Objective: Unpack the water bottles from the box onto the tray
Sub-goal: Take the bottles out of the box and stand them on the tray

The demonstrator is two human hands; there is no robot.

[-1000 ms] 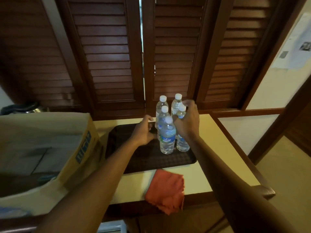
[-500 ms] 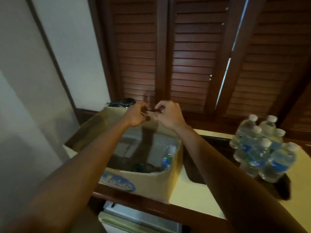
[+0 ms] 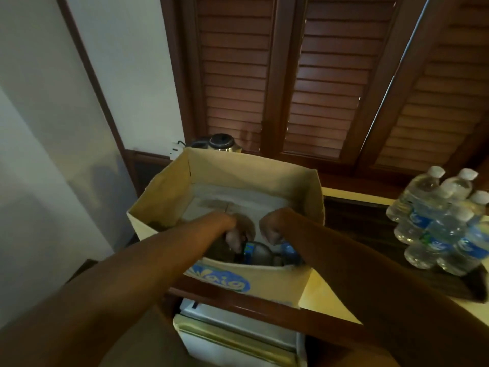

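An open cardboard box [image 3: 254, 170] with a blue logo stands on the cream counter. Both my hands are down inside it. My left hand [image 3: 232, 231] is curled around a water bottle [image 3: 255, 250] lying near the box's front wall. My right hand [image 3: 272, 229] is closed over a second bottle [image 3: 289, 251] with a blue label. The box's front wall hides most of both bottles. At the right, several clear bottles [image 3: 439, 221] with white caps stand upright together on the dark tray [image 3: 354, 221].
A metal kettle [image 3: 222, 143] sits behind the box against brown louvred shutters [image 3: 317, 75]. A small white fridge [image 3: 238, 337] is under the counter [image 3: 325, 303]. A white wall is on the left.
My hands left the bottles on the tray, moved over the box, and have now dropped inside it and closed on two bottles. The view has swung left toward the box.
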